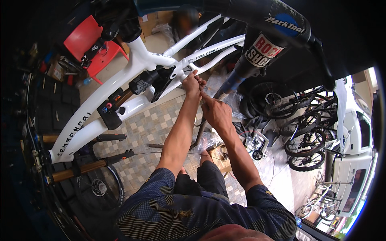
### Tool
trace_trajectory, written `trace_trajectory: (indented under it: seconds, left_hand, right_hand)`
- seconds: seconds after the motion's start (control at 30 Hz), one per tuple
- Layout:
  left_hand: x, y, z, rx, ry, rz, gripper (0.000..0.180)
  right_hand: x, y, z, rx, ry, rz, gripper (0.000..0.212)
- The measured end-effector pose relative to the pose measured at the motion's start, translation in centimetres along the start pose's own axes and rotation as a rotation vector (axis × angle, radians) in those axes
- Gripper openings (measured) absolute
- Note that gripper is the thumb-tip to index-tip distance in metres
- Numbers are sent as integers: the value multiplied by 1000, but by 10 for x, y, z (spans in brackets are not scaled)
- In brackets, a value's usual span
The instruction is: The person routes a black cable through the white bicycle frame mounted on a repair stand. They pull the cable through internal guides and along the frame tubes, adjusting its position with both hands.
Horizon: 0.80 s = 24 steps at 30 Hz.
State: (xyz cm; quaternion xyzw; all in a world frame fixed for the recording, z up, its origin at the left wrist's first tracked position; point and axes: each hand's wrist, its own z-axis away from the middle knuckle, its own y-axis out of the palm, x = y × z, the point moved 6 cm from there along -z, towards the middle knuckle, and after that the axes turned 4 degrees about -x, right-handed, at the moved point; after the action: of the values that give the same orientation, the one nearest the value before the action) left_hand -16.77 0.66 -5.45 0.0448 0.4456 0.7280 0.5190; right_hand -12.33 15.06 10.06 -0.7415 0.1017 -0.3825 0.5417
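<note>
A white mountain bike frame (90, 102) is held up in front of me, with a black rear shock (144, 81) inside it. Beside the frame's pivot area, my left hand (192, 83) has its fingers bent together; whatever they pinch is too small to make out. My right hand (217, 113) meets it from the right, index finger reaching to the left hand's fingers and the others curled under. Anything between its fingertips is hidden. A fork with gold stanchions (76, 173) extends at the lower left.
A repair stand (251, 56) rises just right of my hands. A red chair (85, 34) holds dark items at the back left. Several bicycles (307, 136) line the right side, near a white van (354, 172). A wheel (99, 186) lies at lower left, and crank parts (257, 146) sit on the floor.
</note>
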Motion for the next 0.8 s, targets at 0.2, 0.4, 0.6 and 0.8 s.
trace_trajectory:
  seconds: [0.2, 0.4, 0.6, 0.8]
  left_hand:
    - [12, -8, -1, 36, -47, -13, 22]
    - [12, -9, -16, 99, -139, 28, 25]
    - [11, -18, -8, -7, -193, 16, 26]
    - [-2, -29, -18, 64, -205, -25, 20]
  right_hand:
    - [-12, 5, 3, 93, 12, 96, 47]
    - [-6, 10, -2, 73, -32, 90, 46]
    - [-1, 13, -17, 23, -58, 86, 37]
    - [17, 26, -28, 86, 7, 119, 20]
